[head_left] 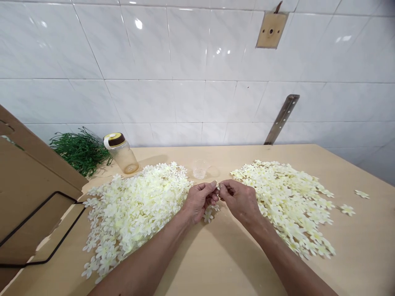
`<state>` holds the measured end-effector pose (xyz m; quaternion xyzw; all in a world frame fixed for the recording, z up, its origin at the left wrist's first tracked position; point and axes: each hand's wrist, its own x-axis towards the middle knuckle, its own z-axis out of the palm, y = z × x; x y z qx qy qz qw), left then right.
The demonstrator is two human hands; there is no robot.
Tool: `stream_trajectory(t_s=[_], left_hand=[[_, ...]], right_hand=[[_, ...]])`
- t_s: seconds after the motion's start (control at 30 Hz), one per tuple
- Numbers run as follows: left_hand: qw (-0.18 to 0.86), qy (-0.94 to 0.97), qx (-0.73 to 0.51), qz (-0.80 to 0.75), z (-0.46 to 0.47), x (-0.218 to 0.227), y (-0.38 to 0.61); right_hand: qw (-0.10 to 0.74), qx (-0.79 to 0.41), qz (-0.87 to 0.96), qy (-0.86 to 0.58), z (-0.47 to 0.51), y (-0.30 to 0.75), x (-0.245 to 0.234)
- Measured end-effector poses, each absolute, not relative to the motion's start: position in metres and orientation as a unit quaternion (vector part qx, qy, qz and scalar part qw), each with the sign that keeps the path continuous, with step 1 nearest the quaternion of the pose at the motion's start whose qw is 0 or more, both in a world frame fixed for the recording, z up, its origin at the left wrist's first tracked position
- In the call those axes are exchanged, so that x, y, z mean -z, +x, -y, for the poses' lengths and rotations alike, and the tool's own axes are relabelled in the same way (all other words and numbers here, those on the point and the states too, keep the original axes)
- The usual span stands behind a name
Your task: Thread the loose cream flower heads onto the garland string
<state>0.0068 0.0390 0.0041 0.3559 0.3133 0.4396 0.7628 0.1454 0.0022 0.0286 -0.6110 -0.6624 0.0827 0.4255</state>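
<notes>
My left hand [199, 200] and my right hand [240, 198] meet fingertip to fingertip over the middle of the table. Pinched between them is a small white artificial flower [217, 186], mostly covered by the fingers. Just under my left hand, another loose white flower [208, 216] lies on the tabletop. A large heap of white-yellow artificial flowers [145, 201] spreads beside my left hand and forearm. To the right, past my right hand, lies a second, flatter pile of the same flowers [293, 201].
Behind my hands stands a small clear plastic cup [199, 170]. A bottle [123, 154] with a brown-yellow lid and green artificial stems [80, 152] are at the back left. A cardboard box [33, 197] and a black wire frame [58, 246] occupy the left edge. A tiled wall [185, 98] closes the back.
</notes>
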Motion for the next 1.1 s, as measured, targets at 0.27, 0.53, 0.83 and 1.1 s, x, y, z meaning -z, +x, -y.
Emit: stream_trajectory(t_s=[0.27, 0.53, 0.83, 1.1], left_hand=[[0.762, 0.353, -0.443, -0.312, -0.039, -0.004, 0.007], [0.754, 0.361, -0.453, -0.311, -0.037, -0.006, 0.007], [0.688, 0.389, -0.482, -0.379, -0.035, -0.013, 0.008], [0.671, 0.412, -0.478, -0.389, -0.035, -0.013, 0.008]], right_hand=[[0.453, -0.226, 0.573, -0.645, -0.004, 0.143, -0.029], [0.483, -0.308, 0.526, -0.629, -0.007, 0.143, -0.030], [0.486, -0.357, 0.495, -0.626, -0.009, 0.147, -0.028], [0.472, -0.356, 0.557, -0.583, -0.007, 0.145, -0.026]])
